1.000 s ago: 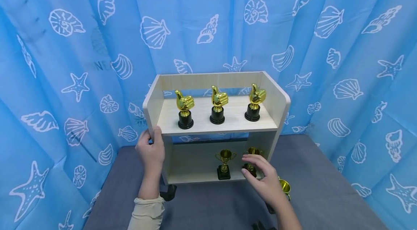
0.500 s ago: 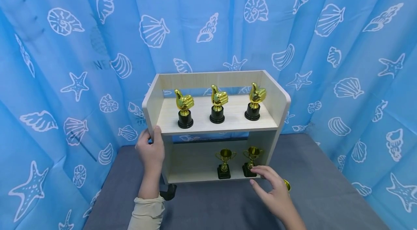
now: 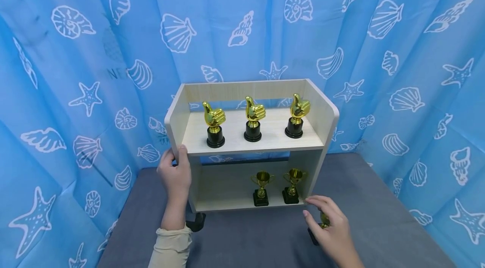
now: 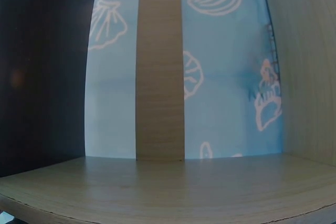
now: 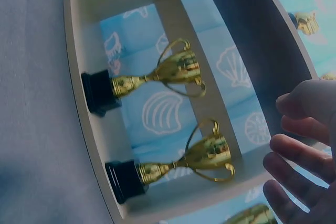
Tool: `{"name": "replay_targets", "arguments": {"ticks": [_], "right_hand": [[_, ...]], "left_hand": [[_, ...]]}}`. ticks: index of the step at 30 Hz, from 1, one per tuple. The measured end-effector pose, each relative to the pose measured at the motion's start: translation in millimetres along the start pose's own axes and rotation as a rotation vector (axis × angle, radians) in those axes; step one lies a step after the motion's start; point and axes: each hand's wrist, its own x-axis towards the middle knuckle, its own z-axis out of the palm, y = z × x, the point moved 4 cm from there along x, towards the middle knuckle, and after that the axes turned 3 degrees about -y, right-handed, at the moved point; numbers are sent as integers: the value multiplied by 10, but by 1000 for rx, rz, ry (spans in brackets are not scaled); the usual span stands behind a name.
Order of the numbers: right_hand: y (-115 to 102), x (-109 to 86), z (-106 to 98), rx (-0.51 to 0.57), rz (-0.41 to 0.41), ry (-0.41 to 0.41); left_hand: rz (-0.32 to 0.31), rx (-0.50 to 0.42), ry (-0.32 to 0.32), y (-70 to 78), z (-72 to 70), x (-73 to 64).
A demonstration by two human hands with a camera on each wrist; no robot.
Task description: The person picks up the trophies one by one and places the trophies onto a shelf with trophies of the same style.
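Note:
A pale wooden two-tier shelf [image 3: 250, 150] stands on the table, and my left hand [image 3: 176, 177] grips its left side panel. On the lower tier, toward the right, two gold trophy cups stand upright, a left one [image 3: 261, 187] and a right one [image 3: 291, 186], both on black bases. A third trophy cup [image 3: 324, 219] is on the table right of the shelf, mostly hidden by my right hand [image 3: 333, 228]. That hand's thumb and fingers are spread around it; contact cannot be told. In the right wrist view, its gold rim [image 5: 254, 216] shows below the parted fingers [image 5: 294, 153].
Three gold thumbs-up trophies on black bases stand along the upper tier: left [image 3: 214, 122], middle [image 3: 254, 118] and right [image 3: 297, 116]. A blue shell-patterned curtain [image 3: 242, 19] hangs behind. Grey cloth [image 3: 242, 238] covers the table. A black piece [image 3: 196, 222] sits by my left wrist.
My right hand has moved right and down, away from the right cup on the lower tier, to the third cup on the table. The left hand keeps its place on the shelf.

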Motion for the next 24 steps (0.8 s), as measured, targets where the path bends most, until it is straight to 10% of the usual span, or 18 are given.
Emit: {"name": "replay_targets", "arguments": {"ticks": [24], "right_hand": [[291, -242, -309, -302, 328, 53]], "left_hand": [[33, -27, 4, 33, -6, 4]]}}
